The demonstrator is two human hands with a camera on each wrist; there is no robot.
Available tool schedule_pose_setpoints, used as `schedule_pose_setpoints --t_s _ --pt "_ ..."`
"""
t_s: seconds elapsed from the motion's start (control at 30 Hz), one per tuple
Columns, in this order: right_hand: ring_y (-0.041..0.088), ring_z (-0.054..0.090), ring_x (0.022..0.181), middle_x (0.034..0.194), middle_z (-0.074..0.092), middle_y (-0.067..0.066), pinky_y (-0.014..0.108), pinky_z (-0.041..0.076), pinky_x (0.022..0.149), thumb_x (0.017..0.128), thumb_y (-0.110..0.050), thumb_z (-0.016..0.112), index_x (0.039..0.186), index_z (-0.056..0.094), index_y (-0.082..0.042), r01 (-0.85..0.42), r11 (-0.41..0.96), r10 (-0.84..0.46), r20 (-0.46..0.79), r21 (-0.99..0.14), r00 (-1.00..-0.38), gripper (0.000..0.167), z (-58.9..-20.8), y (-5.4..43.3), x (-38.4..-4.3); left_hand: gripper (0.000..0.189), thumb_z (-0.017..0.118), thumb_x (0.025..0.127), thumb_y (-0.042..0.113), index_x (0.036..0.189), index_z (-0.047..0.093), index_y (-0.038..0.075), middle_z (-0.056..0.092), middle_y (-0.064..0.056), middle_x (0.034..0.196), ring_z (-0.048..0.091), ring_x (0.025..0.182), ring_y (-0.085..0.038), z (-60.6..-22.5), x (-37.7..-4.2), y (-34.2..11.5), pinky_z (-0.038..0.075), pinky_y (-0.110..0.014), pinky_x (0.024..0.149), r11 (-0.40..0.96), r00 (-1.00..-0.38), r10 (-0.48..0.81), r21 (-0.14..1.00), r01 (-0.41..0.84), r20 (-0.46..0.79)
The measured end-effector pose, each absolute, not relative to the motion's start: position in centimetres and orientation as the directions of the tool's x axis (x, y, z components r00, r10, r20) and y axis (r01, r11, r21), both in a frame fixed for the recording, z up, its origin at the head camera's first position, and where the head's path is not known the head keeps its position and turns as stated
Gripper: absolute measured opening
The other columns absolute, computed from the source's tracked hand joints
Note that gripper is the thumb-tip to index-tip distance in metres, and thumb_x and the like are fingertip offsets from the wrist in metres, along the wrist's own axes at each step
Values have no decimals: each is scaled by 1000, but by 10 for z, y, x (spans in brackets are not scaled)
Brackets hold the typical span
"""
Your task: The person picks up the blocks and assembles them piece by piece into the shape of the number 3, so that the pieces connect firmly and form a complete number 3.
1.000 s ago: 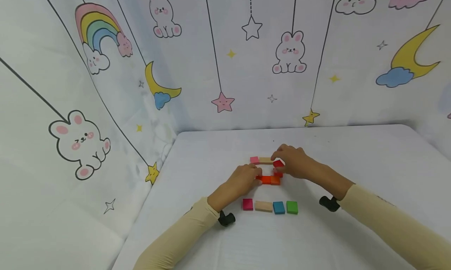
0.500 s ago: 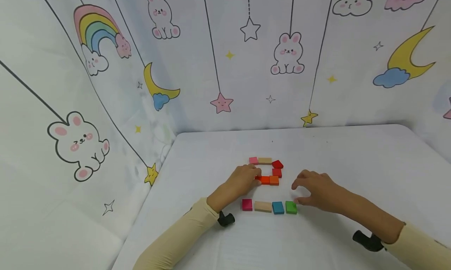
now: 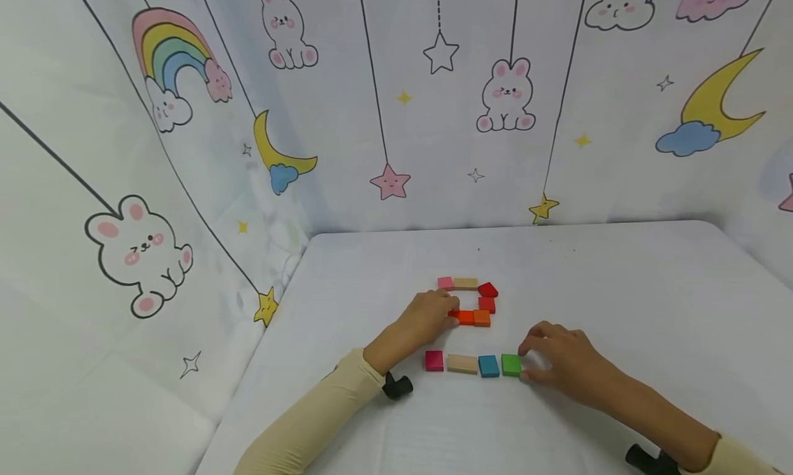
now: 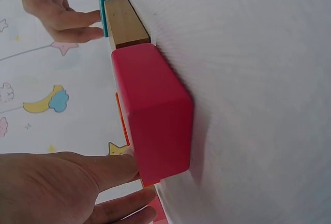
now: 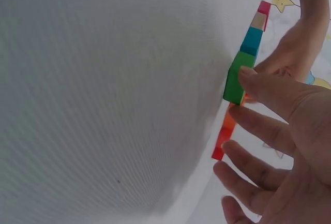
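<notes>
Two groups of small coloured blocks lie on the white table (image 3: 619,289). The far group forms a hook: a pink block (image 3: 445,283), a wooden block (image 3: 466,283), two red blocks (image 3: 487,297) and two orange blocks (image 3: 473,317). The near row holds a magenta block (image 3: 434,360), a wooden block (image 3: 462,363), a blue block (image 3: 489,365) and a green block (image 3: 511,365). My left hand (image 3: 447,308) rests with straight fingers against the orange blocks. My right hand (image 3: 526,361) is at the row's right end, its thumb (image 5: 269,92) touching the green block (image 5: 237,78) and its fingers spread.
White cloth walls printed with rabbits, moons and stars enclose the table at the back (image 3: 434,117) and on the left (image 3: 136,248). The table's left edge (image 3: 260,365) runs close to my left forearm.
My right hand left the red block at the far group's top right corner and came down toward me to the green block. The left hand has stayed put.
</notes>
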State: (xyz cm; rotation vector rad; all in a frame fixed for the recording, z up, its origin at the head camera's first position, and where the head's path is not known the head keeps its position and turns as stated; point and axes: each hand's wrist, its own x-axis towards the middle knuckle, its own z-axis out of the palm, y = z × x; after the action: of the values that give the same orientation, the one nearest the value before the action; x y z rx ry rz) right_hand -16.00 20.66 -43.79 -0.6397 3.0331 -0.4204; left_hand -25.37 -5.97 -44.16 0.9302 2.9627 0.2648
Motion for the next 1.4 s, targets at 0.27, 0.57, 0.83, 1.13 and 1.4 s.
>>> schedule_pose_setpoints --t_s 0.27,0.57,0.83,1.13,1.4 --pt "28 64 110 115 67 1 66 50 90 78 -37 94 104 75 -31 -396 884 -394 61 -247 -917 32 -441 202 -161 29 74 101 30 127 73 17 72 -4 127 66 116 -20 -442 -254 -59 55 -37 104 816 -829 560 168 554 14" --pt "31 63 110 115 67 6 67 51 89 78 -35 94 104 76 -27 -387 889 -382 68 -244 -921 32 -440 198 -169 29 74 100 30 127 73 18 72 -4 125 66 114 -20 -442 -253 -59 56 -36 102 817 -831 556 172 550 16" --pt "33 65 110 116 68 10 68 51 91 79 -31 93 106 78 -24 -385 891 -367 117 -240 -923 32 -442 190 -182 28 74 101 29 126 73 18 72 -4 126 67 114 -20 -442 -253 -59 56 -36 103 814 -827 561 168 556 20" --pt "35 64 111 119 66 15 67 52 91 79 -26 94 110 78 -19 -382 889 -358 136 -254 -924 36 -443 182 -195 28 74 101 29 127 73 18 72 -4 127 67 116 -21 -442 -254 -59 55 -36 104 812 -825 565 161 560 20" --pt "36 63 113 121 65 16 66 52 90 79 -25 93 111 78 -18 -383 887 -356 149 -256 -923 36 -446 181 -200 27 74 101 29 126 74 18 72 -4 127 67 116 -21 -441 -254 -58 55 -37 103 814 -825 565 154 560 17"
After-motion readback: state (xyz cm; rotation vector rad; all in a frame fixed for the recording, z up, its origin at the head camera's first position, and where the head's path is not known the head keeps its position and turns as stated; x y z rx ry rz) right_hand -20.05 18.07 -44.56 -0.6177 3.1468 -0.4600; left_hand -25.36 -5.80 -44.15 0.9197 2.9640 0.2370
